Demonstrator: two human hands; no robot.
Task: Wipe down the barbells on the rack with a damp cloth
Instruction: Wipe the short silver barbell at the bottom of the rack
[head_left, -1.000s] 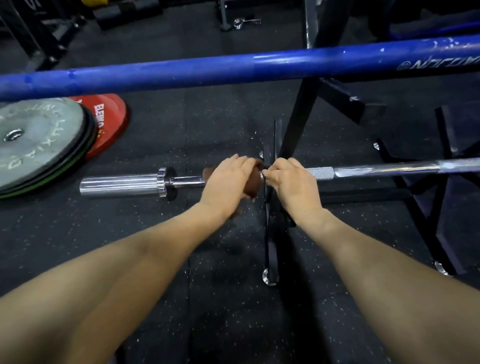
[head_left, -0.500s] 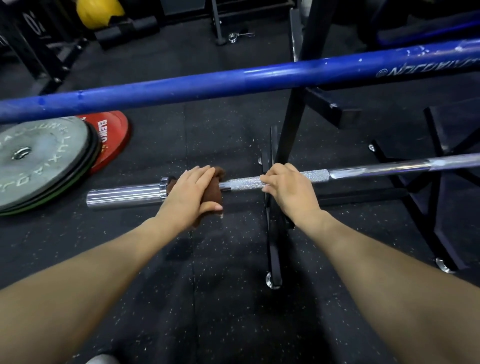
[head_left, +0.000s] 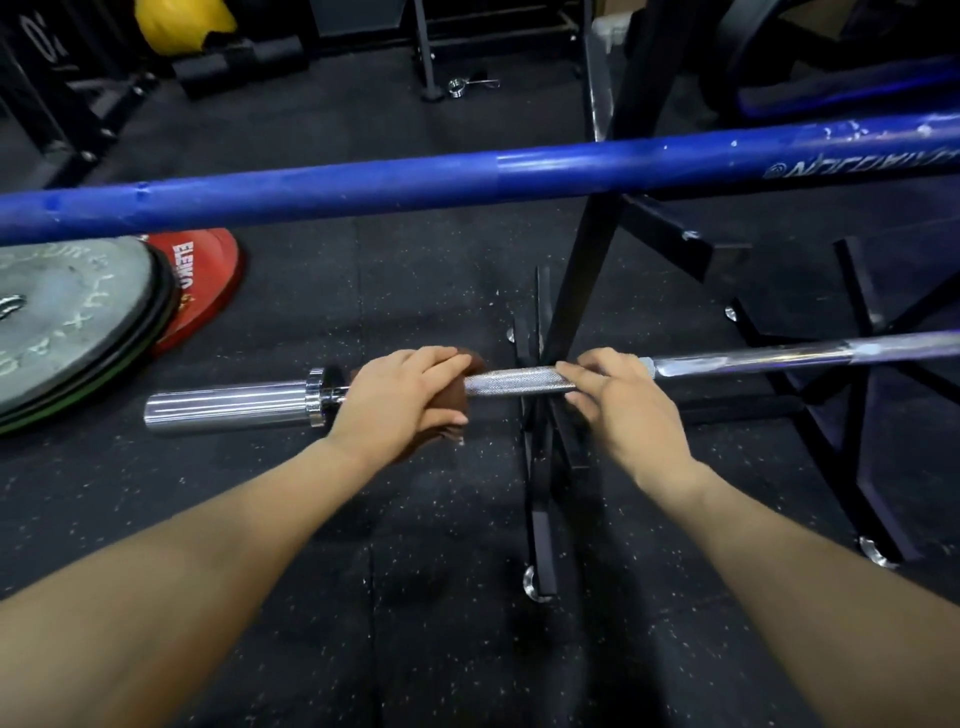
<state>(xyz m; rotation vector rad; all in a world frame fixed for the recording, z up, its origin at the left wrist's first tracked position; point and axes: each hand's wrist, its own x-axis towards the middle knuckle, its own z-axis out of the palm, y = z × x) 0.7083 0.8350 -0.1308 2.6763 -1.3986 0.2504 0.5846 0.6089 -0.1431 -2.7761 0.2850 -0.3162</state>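
Note:
A chrome barbell (head_left: 519, 382) lies across the low arms of a black rack (head_left: 587, 291), its sleeve end pointing left. My left hand (head_left: 400, 400) grips a brown cloth (head_left: 470, 364) wrapped round the shaft just right of the sleeve collar. My right hand (head_left: 618, 400) holds the knurled shaft where it crosses the rack upright, fingers curled over it. A bare stretch of knurling shows between my two hands. Higher up, a blue barbell (head_left: 415, 182) spans the whole view on the same rack.
Grey and red weight plates (head_left: 78, 322) lie stacked on the black rubber floor at the left. A spring collar (head_left: 467, 84) lies on the floor at the back. A yellow ball (head_left: 179, 23) and other black frames stand at the far back.
My left hand slid the cloth leftward along the shaft from beside my right hand toward the sleeve collar, then a little back to the right. My right hand kept its hold on the bar.

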